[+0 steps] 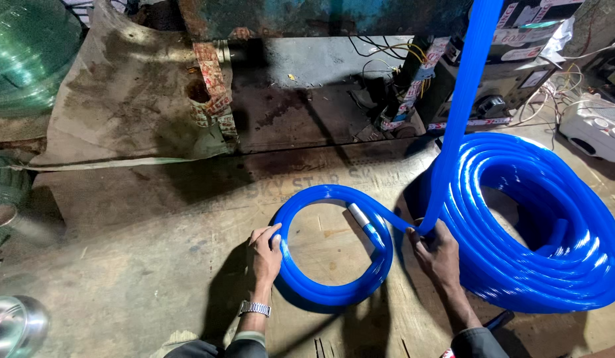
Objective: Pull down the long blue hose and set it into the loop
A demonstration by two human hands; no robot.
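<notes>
Hose loop (334, 292) under left hand (264, 255): bright glossy blue, white glints. Hose end (359, 215) between hands: silvery-white. Big coil (553, 265) right of right hand (437, 255): same blue, ribbed by stacked turns. Hose strand (463, 99) rising above right hand: blue, fine lengthwise streaks. Wristwatch (254, 308) at left wrist: silver metal. Floor (135, 265) left of left hand: dull brown-grey, stained. Roll (29, 53) far upper left: translucent green.

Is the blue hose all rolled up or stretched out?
Mostly rolled up: the blue hose lies in coils, with one length rising upward.
</notes>
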